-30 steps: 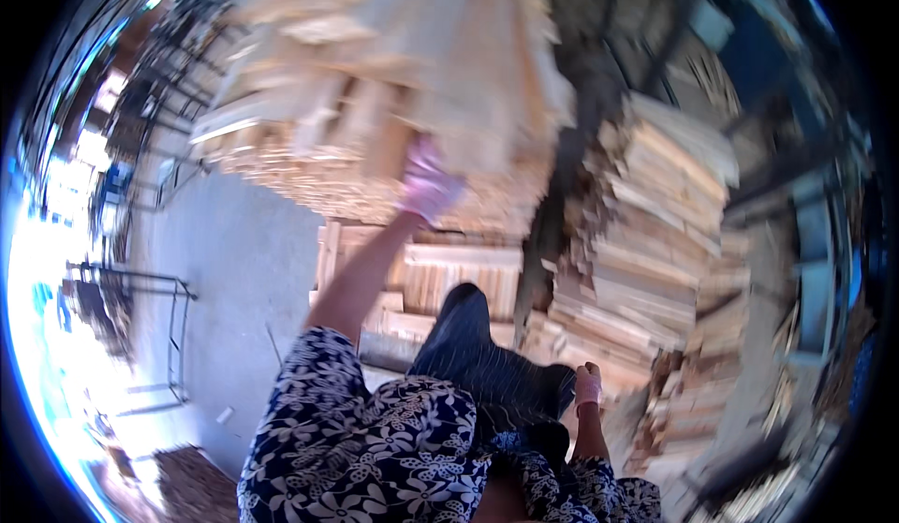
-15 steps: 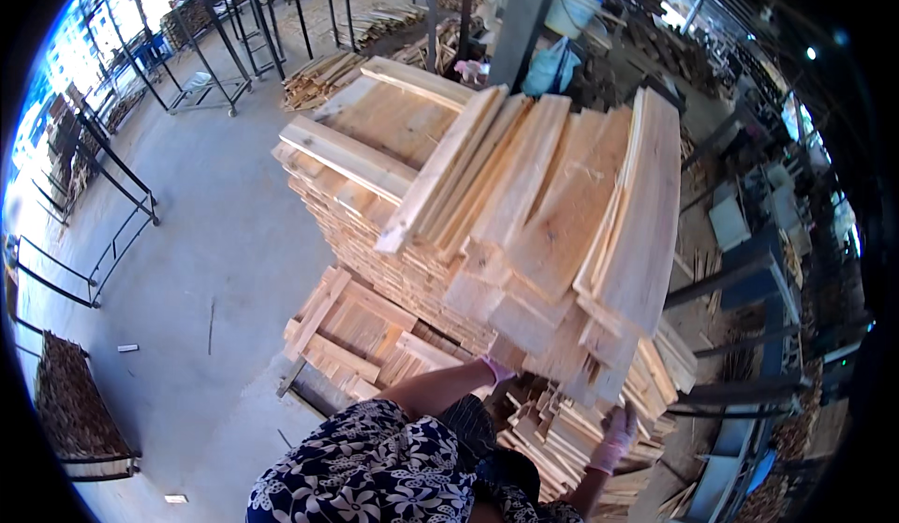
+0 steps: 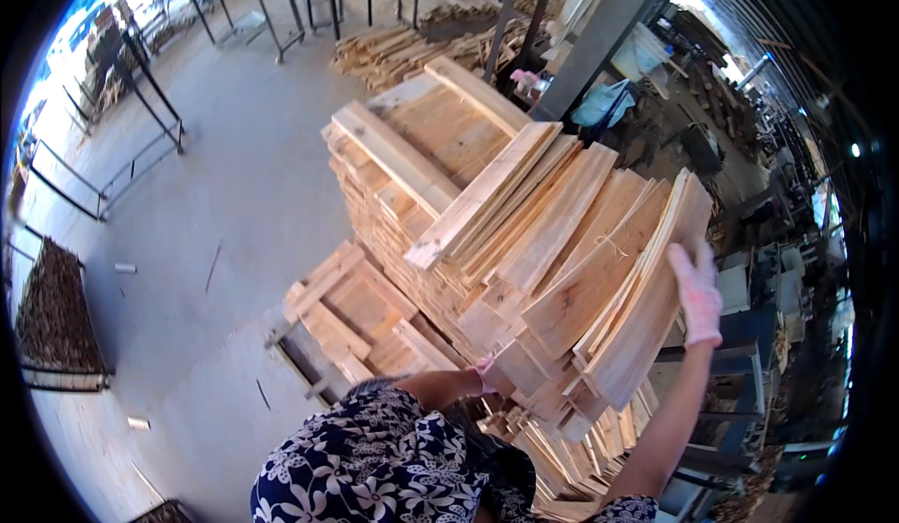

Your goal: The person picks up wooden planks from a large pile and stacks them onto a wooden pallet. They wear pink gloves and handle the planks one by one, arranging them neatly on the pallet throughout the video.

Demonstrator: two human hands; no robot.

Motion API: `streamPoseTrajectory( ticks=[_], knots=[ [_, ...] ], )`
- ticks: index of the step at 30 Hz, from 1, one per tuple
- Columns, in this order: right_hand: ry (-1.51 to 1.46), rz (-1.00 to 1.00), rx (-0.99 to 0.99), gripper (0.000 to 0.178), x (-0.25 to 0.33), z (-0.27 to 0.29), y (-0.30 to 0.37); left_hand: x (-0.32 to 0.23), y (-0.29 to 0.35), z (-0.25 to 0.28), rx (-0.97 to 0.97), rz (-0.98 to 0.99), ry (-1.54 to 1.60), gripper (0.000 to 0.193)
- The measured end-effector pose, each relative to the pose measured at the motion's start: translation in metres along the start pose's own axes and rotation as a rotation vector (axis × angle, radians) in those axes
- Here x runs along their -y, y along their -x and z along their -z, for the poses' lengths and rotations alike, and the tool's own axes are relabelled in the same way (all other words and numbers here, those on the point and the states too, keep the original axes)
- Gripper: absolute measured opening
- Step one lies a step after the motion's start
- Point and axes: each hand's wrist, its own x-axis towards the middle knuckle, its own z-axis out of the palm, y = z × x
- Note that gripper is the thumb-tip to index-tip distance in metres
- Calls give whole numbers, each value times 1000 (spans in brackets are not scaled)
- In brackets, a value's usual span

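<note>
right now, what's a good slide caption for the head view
Pink-gloved right hand at the outer board of a large wood stack, left hand partly hidden beside board ends.

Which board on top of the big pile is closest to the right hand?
The wide, pale board farthest right; the right hand is at its outer edge. The other top boards lie farther left.

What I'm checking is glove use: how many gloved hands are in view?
2: the right hand is against the rightmost board on the tall wood stack; the left hand, mostly hidden, is at the stack's near end.
</note>
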Motion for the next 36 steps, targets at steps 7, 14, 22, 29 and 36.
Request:
streamPoseTrajectory(
  ticks=[7,14,22,29,36],
  knots=[
    [-241,122,-13,91,-58,-40,-39,-1,36,-15,-27,89,183,49],
    [-190,215,-87,86,-89,-44,-52,72,164,88,280,686,251,38],
    [-167,59,-125,82,-61,-40,-29,85,101,324,-871,479,226,27],
    [215,-193,-31,84,-22,-29,-27,161,-122,343,-304,488,113,96],
    [396,-604,48,104,5,-42,-39,143,-152,365,-36,614,464,105]
  ],
)
